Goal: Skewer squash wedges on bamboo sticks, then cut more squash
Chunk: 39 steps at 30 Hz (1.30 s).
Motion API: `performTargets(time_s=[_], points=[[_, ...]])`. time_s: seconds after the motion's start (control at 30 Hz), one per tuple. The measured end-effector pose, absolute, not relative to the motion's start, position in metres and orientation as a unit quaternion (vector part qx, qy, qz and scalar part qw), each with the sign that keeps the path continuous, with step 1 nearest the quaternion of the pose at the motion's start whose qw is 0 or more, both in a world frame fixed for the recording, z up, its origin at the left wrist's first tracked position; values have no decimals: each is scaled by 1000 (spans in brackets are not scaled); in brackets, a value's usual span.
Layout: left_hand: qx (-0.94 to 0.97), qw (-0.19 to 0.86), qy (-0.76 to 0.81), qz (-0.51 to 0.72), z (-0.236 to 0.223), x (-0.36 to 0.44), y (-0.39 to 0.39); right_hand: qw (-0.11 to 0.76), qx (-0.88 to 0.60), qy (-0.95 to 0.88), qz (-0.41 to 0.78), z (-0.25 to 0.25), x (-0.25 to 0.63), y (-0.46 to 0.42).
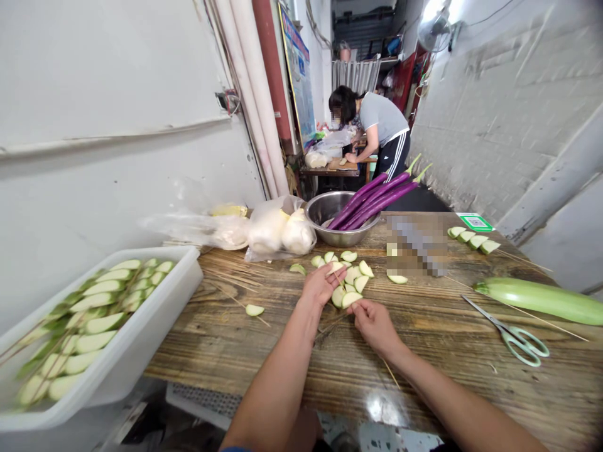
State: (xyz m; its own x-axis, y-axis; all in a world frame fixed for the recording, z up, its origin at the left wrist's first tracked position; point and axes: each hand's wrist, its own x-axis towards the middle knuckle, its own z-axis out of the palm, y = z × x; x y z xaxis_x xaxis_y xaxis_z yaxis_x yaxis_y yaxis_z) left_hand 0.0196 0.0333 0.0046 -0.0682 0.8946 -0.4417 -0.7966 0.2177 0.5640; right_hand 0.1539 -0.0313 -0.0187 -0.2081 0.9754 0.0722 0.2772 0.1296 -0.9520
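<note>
Half-round zucchini slices lie in a loose pile on the wooden table. At the pile's left edge my left hand is closed round a pale slice, with a thin stick showing at its fingers. My right hand pinches the edge of a green-rimmed slice at the near side of the pile. A bamboo skewer shows below the right wrist; whether that hand holds it, I cannot tell. Left of my hands, one slice lies against another skewer.
A white tub of skewered slices stands left. Behind are loose skewers, bagged pale vegetables and a steel bowl with purple eggplants. Scissors and a whole zucchini lie right, near a blurred blade. A person bends over another table.
</note>
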Motion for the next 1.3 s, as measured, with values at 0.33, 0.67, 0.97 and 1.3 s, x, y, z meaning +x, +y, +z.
performTargets(time_s=[0.33, 0.67, 0.97, 1.3], points=[[57, 676, 388, 624, 3, 22, 34, 408, -491, -628, 445, -25, 153, -32], [64, 671, 392, 627, -4, 23, 37, 414, -495, -609, 462, -34, 151, -30], [52, 677, 382, 627, -2, 26, 35, 417, -499, -582, 488, -29, 148, -32], [51, 688, 377, 618, -1, 28, 33, 426, -502, -580, 480, -33, 145, -32]])
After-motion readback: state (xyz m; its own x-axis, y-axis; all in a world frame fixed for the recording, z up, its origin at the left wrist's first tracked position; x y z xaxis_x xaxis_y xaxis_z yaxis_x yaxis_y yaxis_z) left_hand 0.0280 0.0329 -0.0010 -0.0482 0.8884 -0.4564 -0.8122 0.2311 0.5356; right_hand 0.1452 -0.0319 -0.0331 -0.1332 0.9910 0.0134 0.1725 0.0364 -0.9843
